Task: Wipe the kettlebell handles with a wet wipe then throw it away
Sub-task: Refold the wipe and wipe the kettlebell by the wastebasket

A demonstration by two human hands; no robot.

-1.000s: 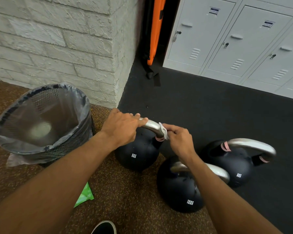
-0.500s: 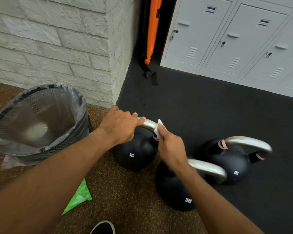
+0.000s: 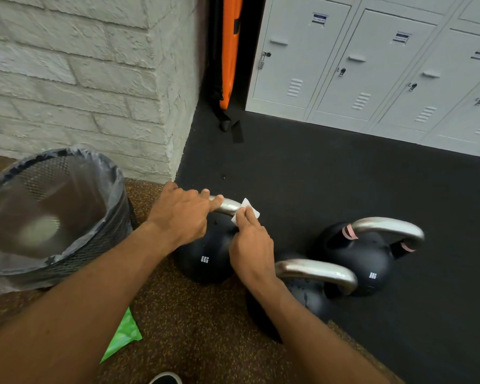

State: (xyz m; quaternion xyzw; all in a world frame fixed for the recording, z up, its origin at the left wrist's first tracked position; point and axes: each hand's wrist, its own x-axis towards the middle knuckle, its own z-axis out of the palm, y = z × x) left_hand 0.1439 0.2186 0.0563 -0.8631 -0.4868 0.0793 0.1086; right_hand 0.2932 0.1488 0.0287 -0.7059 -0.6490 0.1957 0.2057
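Observation:
Three black kettlebells with steel handles stand on the floor. My left hand [image 3: 182,214] grips the handle of the left 8 kg kettlebell [image 3: 205,259]. My right hand [image 3: 251,245] holds a white wet wipe [image 3: 248,210] against the right end of that same handle. A second kettlebell [image 3: 308,297] stands nearest me, partly hidden under my right forearm. The third kettlebell [image 3: 369,256], with pink bands on its handle, stands to the right. A mesh waste bin [image 3: 75,245] with a grey liner stands at the left.
A white brick wall corner [image 3: 150,106] rises behind the bin. Grey lockers [image 3: 372,73] line the back right, with an orange mat [image 3: 229,51] leaning in the gap. A green packet [image 3: 124,333] lies on the brown floor near my shoe [image 3: 165,378].
My right hand has slid the wipe along the handle's right end, from wrapped low near the horn to higher on the bar. The left hand kept its grip.

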